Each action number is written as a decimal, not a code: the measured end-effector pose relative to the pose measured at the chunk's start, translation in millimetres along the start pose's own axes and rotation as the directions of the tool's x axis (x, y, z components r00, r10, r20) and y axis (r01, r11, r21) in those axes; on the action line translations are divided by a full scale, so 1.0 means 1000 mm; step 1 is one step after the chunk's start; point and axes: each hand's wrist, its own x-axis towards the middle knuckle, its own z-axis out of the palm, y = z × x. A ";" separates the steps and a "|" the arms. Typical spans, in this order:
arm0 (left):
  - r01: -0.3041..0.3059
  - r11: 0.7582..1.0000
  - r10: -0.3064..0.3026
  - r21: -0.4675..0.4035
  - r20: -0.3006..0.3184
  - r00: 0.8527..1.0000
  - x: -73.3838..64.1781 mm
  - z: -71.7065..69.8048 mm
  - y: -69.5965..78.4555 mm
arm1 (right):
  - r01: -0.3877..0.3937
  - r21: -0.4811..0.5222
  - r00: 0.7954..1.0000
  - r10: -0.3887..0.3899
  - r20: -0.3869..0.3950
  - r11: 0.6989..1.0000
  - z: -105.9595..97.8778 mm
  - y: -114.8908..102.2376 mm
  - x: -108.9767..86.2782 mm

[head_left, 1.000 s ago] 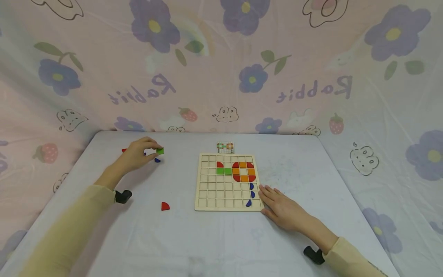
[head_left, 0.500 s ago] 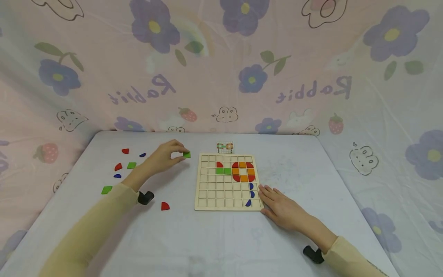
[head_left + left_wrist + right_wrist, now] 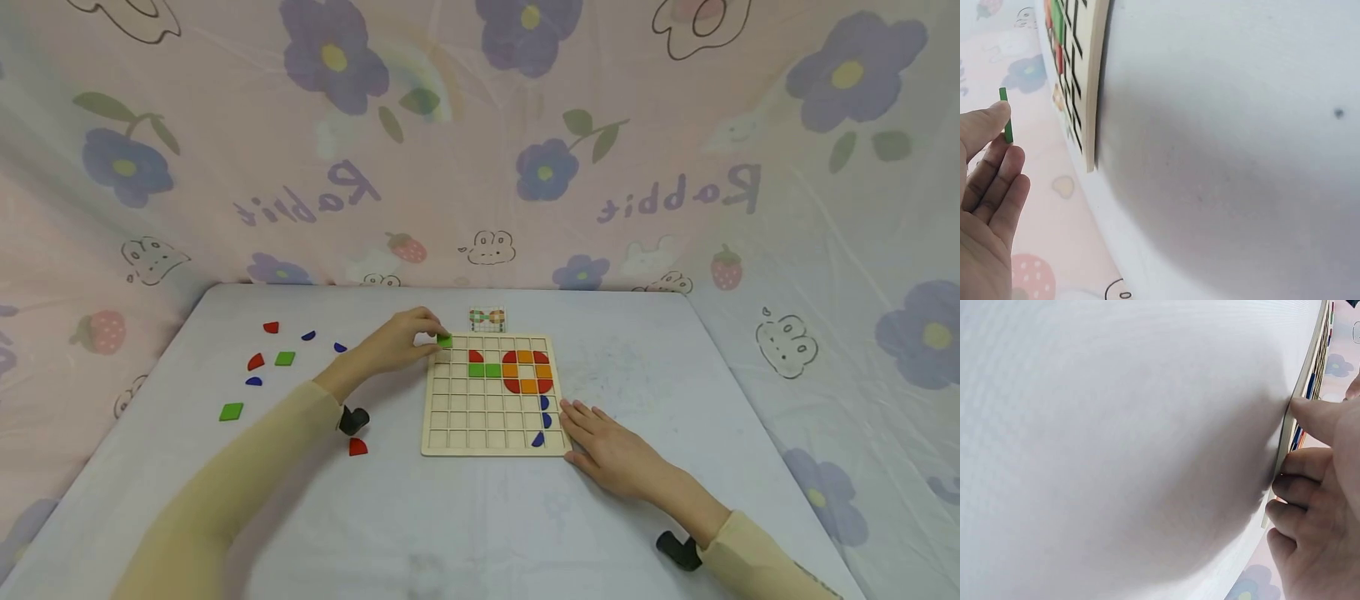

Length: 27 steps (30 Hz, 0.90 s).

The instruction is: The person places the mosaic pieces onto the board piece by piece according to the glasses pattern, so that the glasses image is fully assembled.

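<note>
My left hand (image 3: 393, 343) pinches a green square tile (image 3: 446, 342) between thumb and fingers, over the upper left corner of the wooden grid board (image 3: 459, 421). Seen edge-on in the left wrist view, the green tile (image 3: 1009, 130) is thin and apart from the board. On the board, red quarter-circles and orange squares (image 3: 528, 387) form a ring. Left of it lie two green squares (image 3: 484, 371) and a red quarter-circle (image 3: 476, 357); blue half-round pieces (image 3: 547, 421) run down the right side. My right hand (image 3: 615, 448) rests against the board's right edge, fingers extended.
A small pattern card (image 3: 487, 319) lies behind the board. Several loose tiles are scattered at the left, among them a green tile (image 3: 231, 412) and a red quarter-circle (image 3: 272, 327). Another red quarter-circle (image 3: 358, 447) lies nearer the front. Patterned cloth hangs behind the table.
My left hand has carried the green tile rightward from the loose pieces to the board's upper left corner, uncovering tiles on the left. My right hand stays put.
</note>
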 end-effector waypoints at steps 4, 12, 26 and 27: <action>0.001 1.000 -0.003 0.025 0.046 0.999 0.007 0.005 0.003 | -0.001 0.004 1.000 0.001 0.005 1.000 0.000 0.000 0.000; 0.010 0.998 -0.016 0.056 0.118 0.993 0.019 0.012 0.002 | 0.000 -0.004 1.000 0.000 0.009 1.000 0.001 0.002 0.001; 0.014 0.996 -0.030 0.084 0.190 0.981 0.031 0.021 -0.001 | 0.018 -0.008 1.000 -0.018 0.001 1.000 0.000 0.001 0.001; 0.010 0.996 -0.027 0.086 0.194 0.981 0.032 0.021 -0.002 | 0.017 -0.009 1.000 -0.017 0.002 1.000 0.000 0.001 0.001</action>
